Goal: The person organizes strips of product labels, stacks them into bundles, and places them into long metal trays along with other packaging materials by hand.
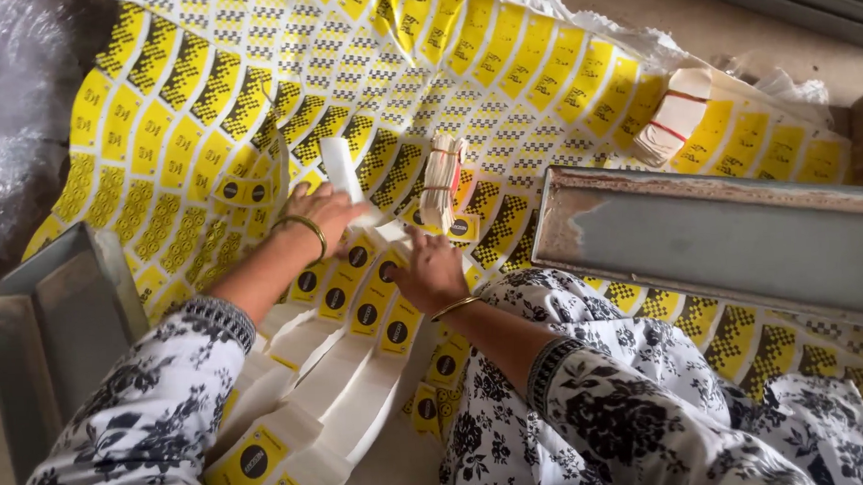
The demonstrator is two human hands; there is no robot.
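White strip (339, 167) (left hand (327, 210) grip) beside sheet edge

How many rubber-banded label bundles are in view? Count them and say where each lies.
2. One bundle stands on the yellow printed sheet just above the right hand; the other bundle lies at the sheet's upper right. More may be hidden.

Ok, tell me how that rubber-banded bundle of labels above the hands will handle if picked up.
The banded bundle probably lifts as one block, since bands cinch it. It looks light, being thin paper. Its splayed ends suggest loose labels could fan or slip. It stands on edge, so a nudge may tip it.
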